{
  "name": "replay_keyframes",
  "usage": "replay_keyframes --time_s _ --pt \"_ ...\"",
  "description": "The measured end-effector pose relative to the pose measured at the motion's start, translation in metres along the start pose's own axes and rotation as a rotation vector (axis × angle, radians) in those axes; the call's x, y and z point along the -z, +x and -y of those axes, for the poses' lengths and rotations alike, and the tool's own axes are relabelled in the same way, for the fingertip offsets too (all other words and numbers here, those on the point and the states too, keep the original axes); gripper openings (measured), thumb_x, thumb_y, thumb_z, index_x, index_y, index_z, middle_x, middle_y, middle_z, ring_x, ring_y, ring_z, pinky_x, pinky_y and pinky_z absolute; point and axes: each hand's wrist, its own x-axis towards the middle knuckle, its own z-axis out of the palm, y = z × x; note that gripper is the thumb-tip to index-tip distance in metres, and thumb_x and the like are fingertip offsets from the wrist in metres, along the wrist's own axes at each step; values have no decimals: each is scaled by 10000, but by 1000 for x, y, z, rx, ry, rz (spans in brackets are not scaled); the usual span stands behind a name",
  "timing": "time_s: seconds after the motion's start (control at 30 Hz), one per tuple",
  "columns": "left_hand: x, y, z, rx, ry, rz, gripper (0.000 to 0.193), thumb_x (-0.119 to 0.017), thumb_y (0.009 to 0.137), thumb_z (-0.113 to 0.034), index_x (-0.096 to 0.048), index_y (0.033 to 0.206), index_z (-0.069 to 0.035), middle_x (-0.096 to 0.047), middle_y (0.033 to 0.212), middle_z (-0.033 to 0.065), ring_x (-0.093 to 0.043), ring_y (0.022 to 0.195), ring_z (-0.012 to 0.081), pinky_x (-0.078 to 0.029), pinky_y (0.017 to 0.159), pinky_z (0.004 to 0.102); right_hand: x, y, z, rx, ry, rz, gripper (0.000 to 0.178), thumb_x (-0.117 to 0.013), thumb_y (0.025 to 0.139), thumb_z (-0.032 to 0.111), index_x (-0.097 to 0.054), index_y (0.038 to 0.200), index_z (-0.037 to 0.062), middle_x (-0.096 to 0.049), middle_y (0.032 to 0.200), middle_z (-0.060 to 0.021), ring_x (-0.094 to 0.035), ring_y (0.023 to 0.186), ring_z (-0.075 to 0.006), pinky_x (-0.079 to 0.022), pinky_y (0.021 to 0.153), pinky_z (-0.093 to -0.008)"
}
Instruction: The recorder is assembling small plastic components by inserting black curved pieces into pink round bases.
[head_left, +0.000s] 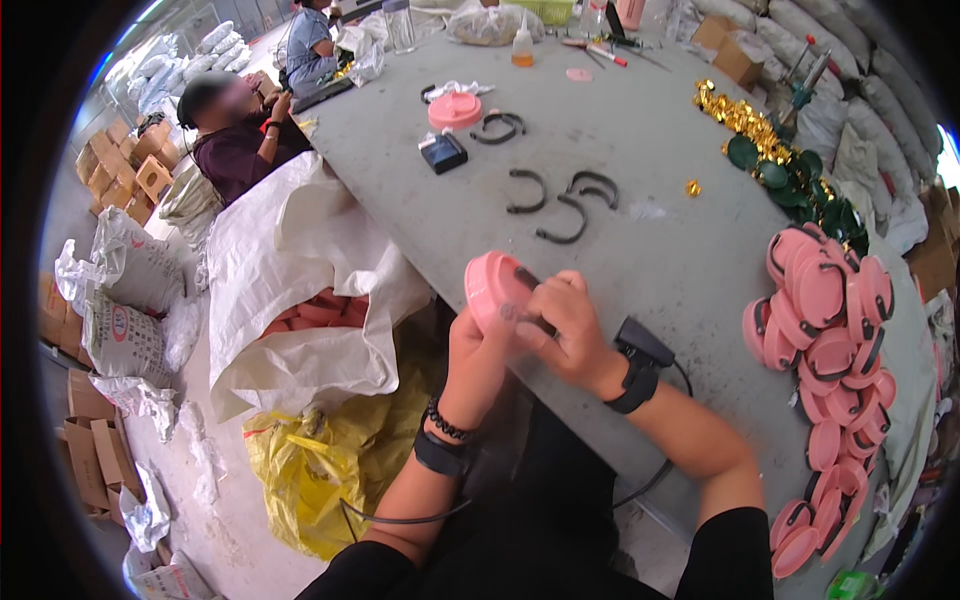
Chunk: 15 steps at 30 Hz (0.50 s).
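My left hand [476, 365] grips a round pink plastic lid-like part [492, 285] by its lower edge, over the table's near edge. Fingers curled, my right hand [568, 325] pinches a dark curved strip [524, 277] against the right side of that pink part. The fingers cover most of the strip, so I cannot tell how far it is seated. Beyond my hands, several loose black C-shaped strips [566, 222] lie on the grey table [420, 200]. Farther off is another round pink part [455, 110], beside a small dark box [443, 153].
Pink parts with black strips [830, 320] are heaped along the right side, below gold and green pieces [760, 130]. A white sack [300, 250] holding pink parts stands left, above a yellow bag [330, 470]. Another person [235, 140] sits at the far left. Cables trail from my wrists.
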Motion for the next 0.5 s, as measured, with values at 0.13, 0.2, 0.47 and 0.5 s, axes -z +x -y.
replay_keyframes --time_s 0.13,0.2,0.47,0.5 --pt "-11 -3 -6 -160 -76 -142 340 -514 909 -241 -518 1090 47 -607 958 56 -586 831 112 -480 732 238 -4 0 -2 -199 148 -156 189 -633 789 189 -538 890 61 -529 819 -57 -505 780 -201 -369 764 -317" --pt "-11 -8 -3 -209 -57 -156 281 -528 898 -213 -546 1035 33 -607 917 42 -574 800 101 -472 702 236 -6 0 -2 -439 209 -307 261 -667 773 171 -542 955 31 -548 891 -63 -520 869 -190 -397 809 -308" --pt "-6 -14 4 -274 114 -61 236 -571 865 -203 -567 927 25 -601 807 32 -556 682 75 -459 593 202 -8 -6 -3 -749 784 -97 174 -565 878 66 -529 1027 -17 -603 946 -70 -564 867 -102 -461 786 -234" --pt "-6 -15 5 -265 97 -56 230 -567 864 -194 -568 931 27 -602 813 33 -556 681 75 -458 589 201 -8 -6 -3 -739 809 -114 157 -559 885 72 -525 1011 -16 -605 940 -72 -571 853 -99 -468 773 -231"
